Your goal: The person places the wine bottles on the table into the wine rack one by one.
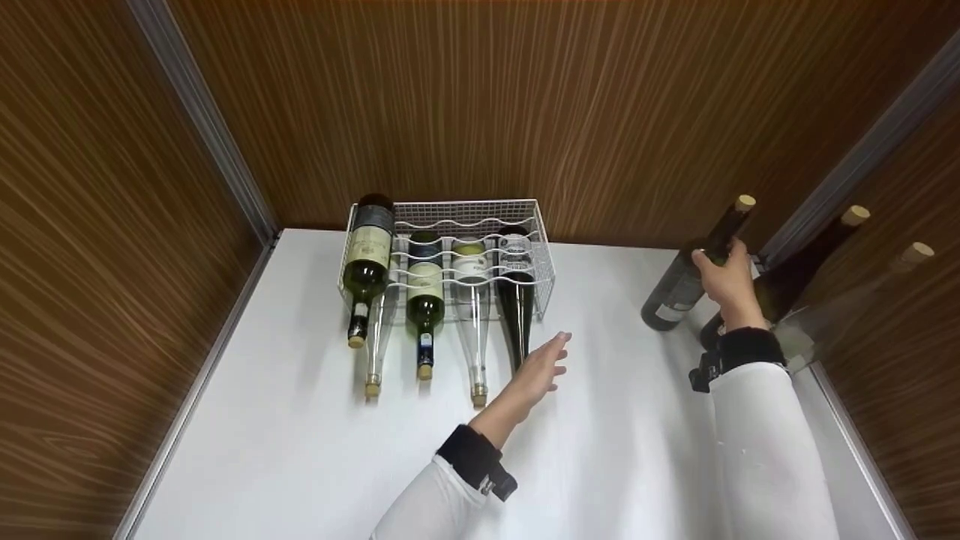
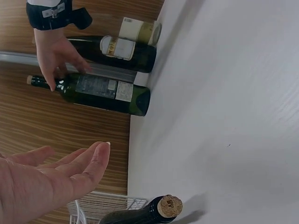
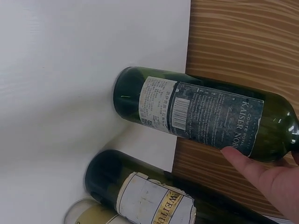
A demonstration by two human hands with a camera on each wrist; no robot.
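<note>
While a white wire rack (image 1: 465, 210) held 5 wine bottles (image 1: 425, 307), necks toward the person, the right hand (image 1: 729, 281) curled round the neck of the green KAISER-labelled bottle (image 3: 210, 114), long axis near vertical, cork up, right of the rack beside 2 standing bottles (image 3: 154, 198). Fingers straight, the left hand (image 1: 534, 379) hung near the rack's rightmost bottle (image 1: 516, 300).

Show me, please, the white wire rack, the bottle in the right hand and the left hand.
White wire rack (image 1: 465, 211): head view, back mesh wall.
Held bottle (image 3: 205, 113): right wrist view, dark label.
Left hand (image 1: 534, 380): head view, middle of the hand.
</note>
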